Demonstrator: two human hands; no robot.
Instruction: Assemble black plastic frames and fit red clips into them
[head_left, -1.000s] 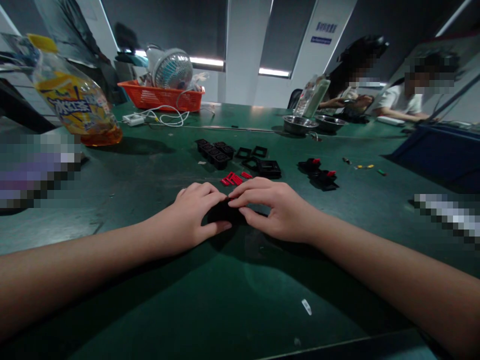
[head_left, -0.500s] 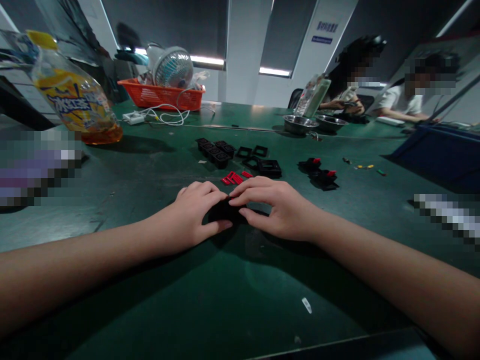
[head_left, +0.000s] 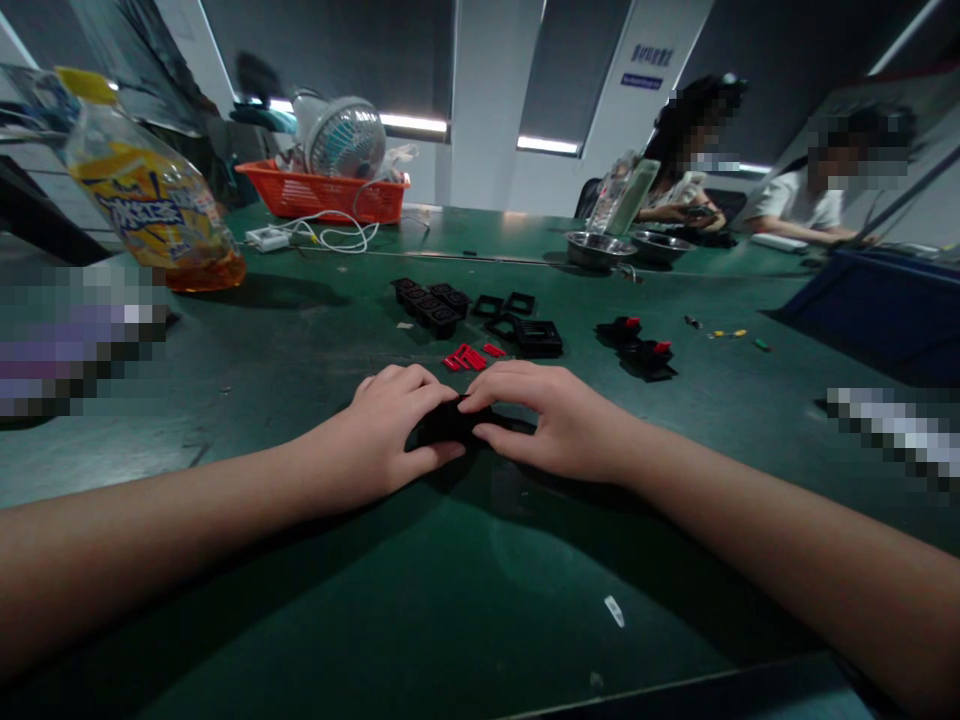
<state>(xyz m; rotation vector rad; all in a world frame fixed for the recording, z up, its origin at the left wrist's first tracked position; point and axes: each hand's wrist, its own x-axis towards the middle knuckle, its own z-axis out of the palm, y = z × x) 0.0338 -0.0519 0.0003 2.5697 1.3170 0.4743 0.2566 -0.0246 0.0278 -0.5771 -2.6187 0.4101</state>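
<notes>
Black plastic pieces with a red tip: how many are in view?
2, beyond the right hand: the farther black piece, and the nearer black piece slightly right of it. The black part in the left hand is partly covered, so a red tip there could be hidden.

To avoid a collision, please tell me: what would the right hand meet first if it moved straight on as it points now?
Probably the black part directly ahead, then the left hand; exact depth is unclear.
</notes>
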